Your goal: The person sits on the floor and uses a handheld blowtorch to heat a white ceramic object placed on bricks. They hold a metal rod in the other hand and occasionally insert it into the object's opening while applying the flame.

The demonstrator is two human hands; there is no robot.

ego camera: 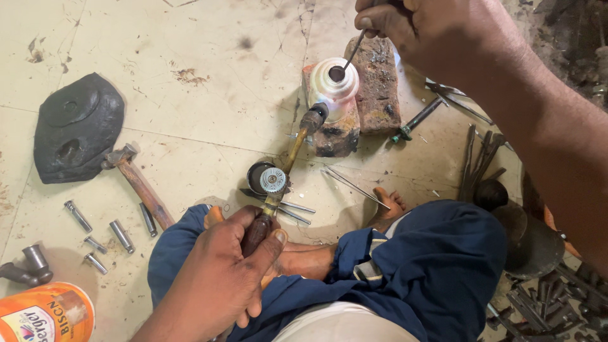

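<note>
Left hand is wrapped tight on the torch handle; its nozzle touches the white cup on the bricks. Right hand, above the cup, pinches a thin rod dipping inside. If the rod slips, the cup may tip off the bricks.

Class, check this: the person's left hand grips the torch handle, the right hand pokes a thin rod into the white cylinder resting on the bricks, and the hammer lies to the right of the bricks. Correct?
Not quite. The head view shows the hammer lying left of the bricks, near the dark slab. The rest holds: left hand on the torch handle, right hand poking the thin rod into the white cylinder.
</note>
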